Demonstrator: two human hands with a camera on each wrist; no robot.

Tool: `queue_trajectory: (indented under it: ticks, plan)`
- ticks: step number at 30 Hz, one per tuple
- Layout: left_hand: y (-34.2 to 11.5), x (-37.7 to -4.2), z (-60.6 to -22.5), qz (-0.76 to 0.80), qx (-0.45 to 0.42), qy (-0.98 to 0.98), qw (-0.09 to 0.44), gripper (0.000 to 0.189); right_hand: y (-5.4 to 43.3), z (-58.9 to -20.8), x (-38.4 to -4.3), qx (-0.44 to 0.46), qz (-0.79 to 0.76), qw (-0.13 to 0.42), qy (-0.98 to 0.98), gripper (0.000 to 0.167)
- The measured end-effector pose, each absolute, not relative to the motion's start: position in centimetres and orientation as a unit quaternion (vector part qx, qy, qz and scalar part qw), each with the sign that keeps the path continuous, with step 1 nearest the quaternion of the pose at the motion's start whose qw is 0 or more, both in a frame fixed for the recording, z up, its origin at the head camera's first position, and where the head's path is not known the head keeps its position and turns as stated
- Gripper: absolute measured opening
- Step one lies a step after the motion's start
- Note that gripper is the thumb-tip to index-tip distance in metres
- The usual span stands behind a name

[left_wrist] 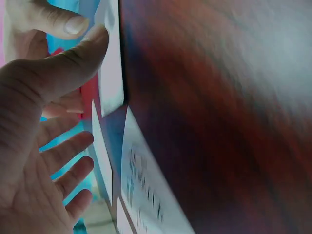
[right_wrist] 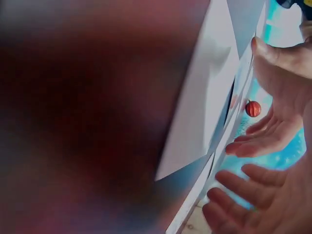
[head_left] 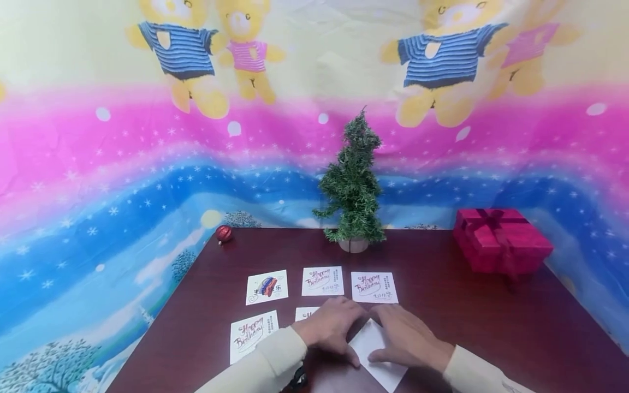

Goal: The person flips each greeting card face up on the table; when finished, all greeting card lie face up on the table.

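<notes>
A blank white square paper (head_left: pixel 373 349) lies turned cornerwise at the table's near side, plain white in the right wrist view too (right_wrist: pixel 200 97). My left hand (head_left: pixel 334 325) is over its left edge and my right hand (head_left: pixel 405 335) over its right, with the fingers of both meeting near the far corner. In the left wrist view, the left thumb (left_wrist: pixel 73 58) lies along the paper's edge, and the other fingers extend loosely apart. The right hand's fingers (right_wrist: pixel 243 190) also spread, relaxed. Beside the left hand, a Happy Birthday card (head_left: pixel 306 313) is partly covered.
More greeting cards lie around: one with a coloured drawing (head_left: pixel 267 287), two Happy Birthday cards (head_left: pixel 321 281) (head_left: pixel 374 287) and another front left (head_left: pixel 253 335). Behind stand a small Christmas tree (head_left: pixel 354 185), a red ornament (head_left: pixel 224 234) and a red gift box (head_left: pixel 501 240) on the table (head_left: pixel 417 256).
</notes>
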State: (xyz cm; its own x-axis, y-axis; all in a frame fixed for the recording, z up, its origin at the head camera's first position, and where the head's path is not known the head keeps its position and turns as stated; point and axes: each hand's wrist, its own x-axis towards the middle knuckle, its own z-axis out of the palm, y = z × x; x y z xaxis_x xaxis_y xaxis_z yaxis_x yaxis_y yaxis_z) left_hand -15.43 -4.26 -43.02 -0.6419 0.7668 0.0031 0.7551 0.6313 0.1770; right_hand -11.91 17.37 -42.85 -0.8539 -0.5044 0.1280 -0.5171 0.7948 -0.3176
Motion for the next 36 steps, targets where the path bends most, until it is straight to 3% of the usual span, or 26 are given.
queue_trajectory:
  ticks: [8,20,36]
  plan:
    - [-3.2,-15.2,-43.3,0.031,0.432,0.901,0.039,0.082,18.3,-43.9,-10.7,0.232,0.172,0.003,-0.957,0.090]
    - [-1.5,-15.9,-42.8,0.004,0.405,0.911,0.078,0.094,19.8,-44.1,-11.8,0.248,0.256,-0.046,-0.933,0.079]
    - [-0.4,-15.8,-42.4,-0.045,0.384,0.919,0.074,0.090,20.4,-43.7,-12.1,0.280,0.229,-0.027,-0.932,0.069]
